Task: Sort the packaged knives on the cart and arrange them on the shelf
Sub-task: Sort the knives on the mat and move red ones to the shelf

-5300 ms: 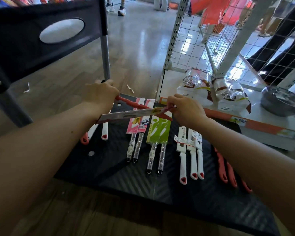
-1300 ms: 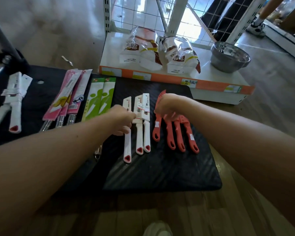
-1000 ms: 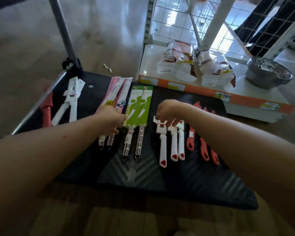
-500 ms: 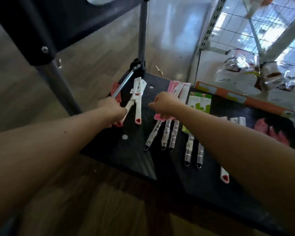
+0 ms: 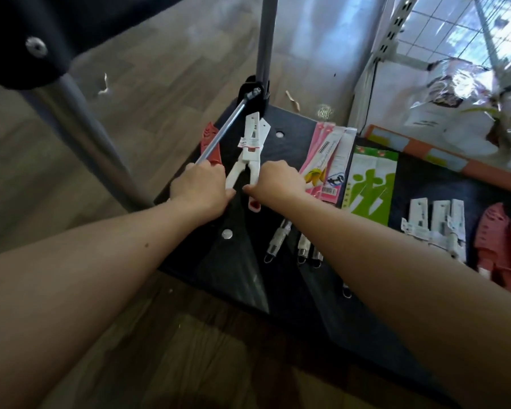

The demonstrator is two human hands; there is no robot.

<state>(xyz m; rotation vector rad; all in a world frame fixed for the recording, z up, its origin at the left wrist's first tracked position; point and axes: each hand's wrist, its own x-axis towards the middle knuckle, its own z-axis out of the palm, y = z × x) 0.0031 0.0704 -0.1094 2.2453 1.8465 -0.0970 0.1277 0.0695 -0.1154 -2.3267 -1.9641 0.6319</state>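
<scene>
- black cart deck (image 5: 281, 293) stands on a wood-plank floor (image 5: 148, 84); a shelf base (image 5: 419, 147) with an orange edge strip sits just beside it at right.
- on the deck, left to right: red knife (image 5: 210, 143) under the cart's metal bar (image 5: 224, 131), white-handled pair (image 5: 250, 149), pink packs (image 5: 325, 160), green packs (image 5: 372, 184), more white knives (image 5: 434, 225), red knives (image 5: 499, 249).
- right hand (image 5: 278, 181): fingers curled, thumb across one handle of the white-handled pair (red tip shows below the hand).
- left hand (image 5: 201, 187): curled at the other handle's end; grip cannot be told.
</scene>
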